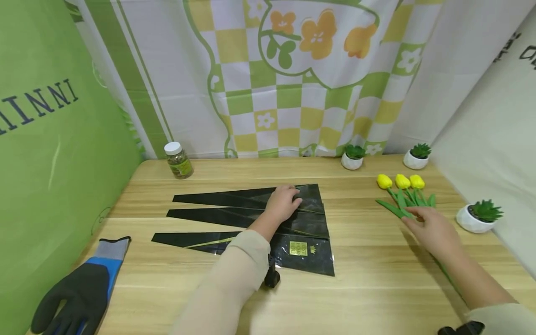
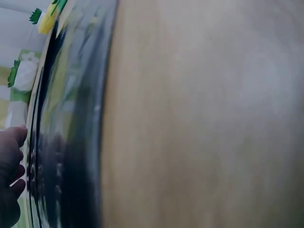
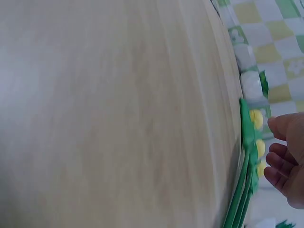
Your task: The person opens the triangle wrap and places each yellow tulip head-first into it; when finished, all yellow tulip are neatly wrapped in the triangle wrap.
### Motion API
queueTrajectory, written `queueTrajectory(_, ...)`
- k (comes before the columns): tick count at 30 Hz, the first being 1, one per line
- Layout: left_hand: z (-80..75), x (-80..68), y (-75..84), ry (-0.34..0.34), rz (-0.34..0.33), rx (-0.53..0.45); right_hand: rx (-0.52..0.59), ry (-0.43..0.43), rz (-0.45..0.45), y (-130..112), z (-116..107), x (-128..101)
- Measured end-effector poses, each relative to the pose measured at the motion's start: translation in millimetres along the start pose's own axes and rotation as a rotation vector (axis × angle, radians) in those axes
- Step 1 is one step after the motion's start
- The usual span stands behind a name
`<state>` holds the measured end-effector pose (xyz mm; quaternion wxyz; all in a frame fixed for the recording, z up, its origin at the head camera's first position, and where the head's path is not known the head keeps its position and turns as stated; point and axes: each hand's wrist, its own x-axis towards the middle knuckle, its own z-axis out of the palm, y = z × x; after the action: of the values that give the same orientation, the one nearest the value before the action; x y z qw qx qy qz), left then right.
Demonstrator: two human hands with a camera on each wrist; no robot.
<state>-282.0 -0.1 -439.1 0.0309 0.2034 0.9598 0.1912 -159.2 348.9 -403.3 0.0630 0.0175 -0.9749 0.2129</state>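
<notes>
Three black tapered plastic sleeves [image 1: 311,258], one with gold print, lie overlapping on the wooden table. Over the wide part of the upper ones is my left hand [image 1: 282,203], its fingers loosely bent and nothing held in them. Yellow artificial tulips [image 1: 402,182] with green leaves lie at the right, flower heads toward the back. My right hand [image 1: 433,231] is at their leaves, loosely curved, with the stems running beneath it. In the right wrist view the thumb and fingers stand apart beside the tulips [image 3: 248,137], not closed round the stems.
A white-capped jar [image 1: 180,163] stands at the back left. Small white potted plants stand at the back [image 1: 352,159], back right [image 1: 417,158] and right edge [image 1: 476,218]. A black-and-blue work glove [image 1: 83,288] lies front left. Printed cloth [image 1: 268,102] hangs behind the table.
</notes>
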Motion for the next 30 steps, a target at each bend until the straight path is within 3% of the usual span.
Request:
queueTrajectory(7, 3.8, 5.5, 9.4, 0.000, 0.014, 0.114, -0.040, -0.059, 0.013, 28, -8, -10)
queueTrajectory(14, 4.4, 6.1, 11.5, -0.012, -0.005, 0.201, -0.079, -0.176, 0.050, 35, -11, -11)
queueTrajectory(24, 6.3, 8.4, 8.7, 0.024, -0.003, 0.232, -0.131, -0.228, 0.101, 37, -9, -11)
queueTrajectory(30, 4.6, 7.6, 7.2, 0.043, -0.016, 0.173, -0.126, -0.224, 0.125, 35, -8, -10)
